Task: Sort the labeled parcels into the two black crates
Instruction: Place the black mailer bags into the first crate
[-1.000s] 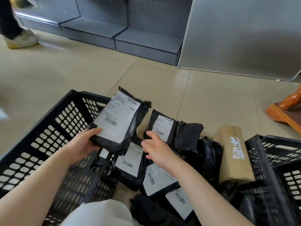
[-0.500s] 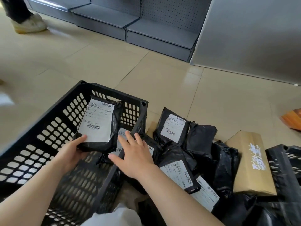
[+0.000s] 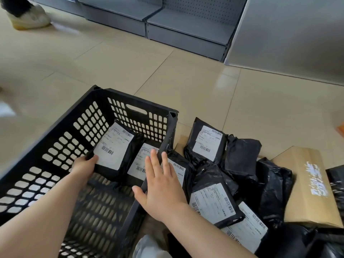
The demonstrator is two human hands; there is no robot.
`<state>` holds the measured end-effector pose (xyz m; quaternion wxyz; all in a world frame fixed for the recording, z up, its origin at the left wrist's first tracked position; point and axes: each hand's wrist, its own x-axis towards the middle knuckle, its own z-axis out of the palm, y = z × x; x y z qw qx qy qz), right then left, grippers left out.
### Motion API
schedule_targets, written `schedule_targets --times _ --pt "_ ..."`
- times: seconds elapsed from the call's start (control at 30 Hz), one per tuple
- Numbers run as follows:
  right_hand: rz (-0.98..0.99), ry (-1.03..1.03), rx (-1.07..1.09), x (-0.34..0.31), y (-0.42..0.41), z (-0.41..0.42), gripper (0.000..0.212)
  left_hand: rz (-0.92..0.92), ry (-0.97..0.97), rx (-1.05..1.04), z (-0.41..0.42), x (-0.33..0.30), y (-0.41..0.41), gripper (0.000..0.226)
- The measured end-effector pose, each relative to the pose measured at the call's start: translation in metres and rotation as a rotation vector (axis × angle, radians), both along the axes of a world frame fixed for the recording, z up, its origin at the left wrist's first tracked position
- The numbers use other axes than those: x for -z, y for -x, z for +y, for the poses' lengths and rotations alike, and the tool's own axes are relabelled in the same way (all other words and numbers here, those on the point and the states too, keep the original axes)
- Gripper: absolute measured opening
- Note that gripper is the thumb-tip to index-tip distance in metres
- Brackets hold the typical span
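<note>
A black perforated crate (image 3: 55, 149) stands on the floor at the left. My left hand (image 3: 84, 166) grips the lower left edge of a black parcel with a white label (image 3: 113, 148), low inside the crate near its far wall. A second labeled parcel (image 3: 141, 162) lies in the crate beside it. My right hand (image 3: 160, 185) hovers flat with fingers spread over the crate's right rim, holding nothing. A pile of black labeled parcels (image 3: 210, 202) lies on the floor to the right. The corner of a second black crate (image 3: 337, 175) shows at the right edge.
A brown cardboard box (image 3: 309, 187) rests on the pile's right side. Grey metal shelving (image 3: 186, 28) lines the far wall. Another person's shoe (image 3: 29, 17) is at the top left. Beige tiled floor (image 3: 186, 86) lies beyond the crate.
My left hand has carried the labeled parcel from above the crate's rim down into the crate. My right hand has moved left from the pile to over the crate's right rim.
</note>
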<state>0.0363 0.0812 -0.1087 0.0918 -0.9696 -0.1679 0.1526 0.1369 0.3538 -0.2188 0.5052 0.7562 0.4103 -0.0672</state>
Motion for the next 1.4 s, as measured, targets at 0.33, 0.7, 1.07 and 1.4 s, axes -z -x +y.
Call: schedule_targets --times 0.33,0.7,1.07,1.4 --pt "-0.084 -0.043 0.008 0.008 0.003 0.001 0.083 0.144 -0.211 0.118 -0.025 0.023 -0.022 0.046" --pt "-0.137 -0.119 0.057 0.02 0.005 0.002 0.082 0.155 -0.239 0.178 -0.019 0.052 -0.012 0.092" --pt "-0.171 -0.106 0.075 0.021 0.006 0.005 0.082 0.176 -0.483 0.694 -0.047 0.074 -0.002 0.06" --pt "-0.2 -0.103 0.082 0.026 0.007 0.006 0.082 0.28 -0.617 0.799 -0.061 0.072 -0.006 0.062"
